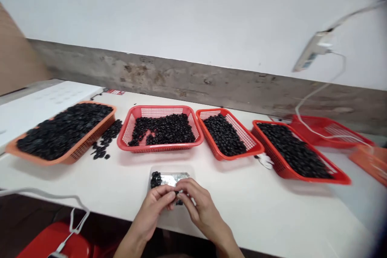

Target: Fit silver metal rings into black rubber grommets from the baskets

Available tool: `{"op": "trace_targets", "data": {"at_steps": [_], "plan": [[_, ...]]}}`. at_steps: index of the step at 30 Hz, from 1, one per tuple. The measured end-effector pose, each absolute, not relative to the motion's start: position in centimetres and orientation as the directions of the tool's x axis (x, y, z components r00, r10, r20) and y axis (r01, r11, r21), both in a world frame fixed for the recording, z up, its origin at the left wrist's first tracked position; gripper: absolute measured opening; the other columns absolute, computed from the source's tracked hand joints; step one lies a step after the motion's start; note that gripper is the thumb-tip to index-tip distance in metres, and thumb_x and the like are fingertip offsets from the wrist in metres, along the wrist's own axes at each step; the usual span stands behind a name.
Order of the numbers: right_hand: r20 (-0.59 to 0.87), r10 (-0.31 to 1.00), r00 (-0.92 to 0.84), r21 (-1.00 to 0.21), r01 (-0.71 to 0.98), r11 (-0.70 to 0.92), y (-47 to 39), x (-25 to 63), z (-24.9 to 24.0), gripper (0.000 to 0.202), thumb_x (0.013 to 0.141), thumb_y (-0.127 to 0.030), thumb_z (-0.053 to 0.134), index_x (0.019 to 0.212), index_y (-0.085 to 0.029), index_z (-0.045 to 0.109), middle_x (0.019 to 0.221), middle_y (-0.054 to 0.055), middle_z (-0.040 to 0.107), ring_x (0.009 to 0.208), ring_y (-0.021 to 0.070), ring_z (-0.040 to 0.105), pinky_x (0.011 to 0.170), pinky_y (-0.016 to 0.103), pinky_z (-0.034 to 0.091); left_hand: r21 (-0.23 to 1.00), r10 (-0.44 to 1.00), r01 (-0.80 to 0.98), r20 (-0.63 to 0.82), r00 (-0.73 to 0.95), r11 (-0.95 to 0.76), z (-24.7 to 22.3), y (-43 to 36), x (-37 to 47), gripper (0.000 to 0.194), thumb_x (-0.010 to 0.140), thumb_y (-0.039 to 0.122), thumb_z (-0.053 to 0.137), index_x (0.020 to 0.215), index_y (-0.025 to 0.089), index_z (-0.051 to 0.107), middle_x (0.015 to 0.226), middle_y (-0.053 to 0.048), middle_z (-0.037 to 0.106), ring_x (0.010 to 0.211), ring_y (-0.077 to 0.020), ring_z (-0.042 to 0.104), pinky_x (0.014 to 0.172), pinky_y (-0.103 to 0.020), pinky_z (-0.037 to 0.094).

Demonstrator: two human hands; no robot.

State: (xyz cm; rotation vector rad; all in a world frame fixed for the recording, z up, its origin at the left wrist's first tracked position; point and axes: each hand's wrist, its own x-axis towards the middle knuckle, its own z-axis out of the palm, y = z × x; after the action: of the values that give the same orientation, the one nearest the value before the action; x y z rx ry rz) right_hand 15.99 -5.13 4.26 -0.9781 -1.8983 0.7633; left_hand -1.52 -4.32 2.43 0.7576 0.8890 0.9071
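Note:
My left hand (155, 206) and my right hand (200, 205) meet at the near side of the table, thumbs and forefingers pinched together. Between the fingertips is a small black part (177, 193), mostly covered, so its exact kind does not show. Just beyond and partly under my hands sits a shallow clear plastic box (169, 168). Several black round pieces (156, 179) are heaped in its left end. Beside them lie shiny silvery bits (172, 178), too small to name. A few more dark pieces (179, 202) show beneath my right fingers.
Ahead stand a pink-red basket (160, 147), a red basket (222, 156) and another red basket (284, 171), all holding black round pieces. An orange basket (72, 155) at left is heaped with black discs; loose discs (104, 142) lie beside it. A white cable (305, 98) hangs right.

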Motion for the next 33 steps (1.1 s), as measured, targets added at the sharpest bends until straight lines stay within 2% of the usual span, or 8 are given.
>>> {"op": "trace_targets", "data": {"at_steps": [6, 10, 13, 17, 25, 33], "plan": [[0.415, 0.867, -0.278, -0.776, 0.390, 0.496, -5.6, 16.0, 4.1, 0.019, 0.098, -0.015, 0.048, 0.111, -0.020, 0.061, 0.104, 0.007, 0.065, 0.097, 0.0165, 0.061, 0.086, 0.029, 0.050, 0.821, 0.856, -0.286, -0.399, 0.330, 0.493, 0.8, -3.6, -1.7, 0.038, 0.067, 0.042, 0.086, 0.097, 0.020, 0.079, 0.078, -0.002, 0.067, 0.068, -0.0119, 0.050, 0.068, -0.021, 0.045], [0.447, 0.858, -0.254, -0.752, 0.413, 0.514, -5.2, 15.7, 3.5, 0.016, 0.097, -0.018, 0.050, 0.108, -0.018, 0.061, 0.102, 0.008, 0.067, 0.097, 0.0164, 0.062, 0.087, 0.028, 0.052, 0.802, 0.842, -0.277, -0.457, 0.287, 0.530, -0.2, -3.1, -2.2, 0.042, 0.061, 0.043, 0.089, 0.094, 0.018, 0.078, 0.075, -0.002, 0.067, 0.068, -0.0125, 0.052, 0.067, -0.020, 0.048], [0.456, 0.855, -0.246, -0.754, 0.405, 0.518, -4.9, 15.4, 3.1, 0.015, 0.098, -0.019, 0.049, 0.106, -0.017, 0.062, 0.102, 0.009, 0.068, 0.097, 0.0162, 0.063, 0.087, 0.028, 0.052, 0.778, 0.831, -0.297, -0.487, 0.271, 0.553, -0.4, -2.9, -2.4, 0.046, 0.058, 0.041, 0.091, 0.096, 0.018, 0.078, 0.081, -0.002, 0.069, 0.068, -0.0123, 0.053, 0.067, -0.021, 0.050], [0.448, 0.858, -0.252, -0.763, 0.393, 0.513, -4.8, 15.3, 3.1, 0.016, 0.098, -0.019, 0.049, 0.107, -0.017, 0.062, 0.102, 0.009, 0.068, 0.097, 0.0163, 0.062, 0.087, 0.029, 0.052, 0.767, 0.825, -0.311, -0.491, 0.279, 0.561, -0.5, -2.9, -2.5, 0.046, 0.061, 0.040, 0.090, 0.099, 0.019, 0.077, 0.085, -0.003, 0.070, 0.070, -0.0122, 0.055, 0.069, -0.020, 0.051], [0.444, 0.868, -0.222, -0.792, 0.355, 0.496, -5.1, 15.3, 3.4, 0.015, 0.095, -0.015, 0.053, 0.105, -0.014, 0.064, 0.099, 0.010, 0.068, 0.093, 0.0163, 0.063, 0.085, 0.027, 0.051, 0.773, 0.824, -0.300, -0.478, 0.303, 0.559, -0.7, -2.9, -2.5, 0.043, 0.063, 0.040, 0.089, 0.099, 0.018, 0.078, 0.080, -0.002, 0.068, 0.069, -0.0121, 0.053, 0.069, -0.020, 0.050], [0.424, 0.875, -0.233, -0.793, 0.371, 0.483, -5.0, 15.3, 3.4, 0.016, 0.097, -0.018, 0.050, 0.107, -0.017, 0.062, 0.101, 0.008, 0.067, 0.095, 0.0157, 0.062, 0.086, 0.027, 0.051, 0.787, 0.829, -0.277, -0.476, 0.293, 0.551, -0.1, -3.1, -2.3, 0.042, 0.063, 0.043, 0.088, 0.096, 0.019, 0.078, 0.077, -0.001, 0.066, 0.070, -0.0131, 0.051, 0.070, -0.021, 0.049]]}}
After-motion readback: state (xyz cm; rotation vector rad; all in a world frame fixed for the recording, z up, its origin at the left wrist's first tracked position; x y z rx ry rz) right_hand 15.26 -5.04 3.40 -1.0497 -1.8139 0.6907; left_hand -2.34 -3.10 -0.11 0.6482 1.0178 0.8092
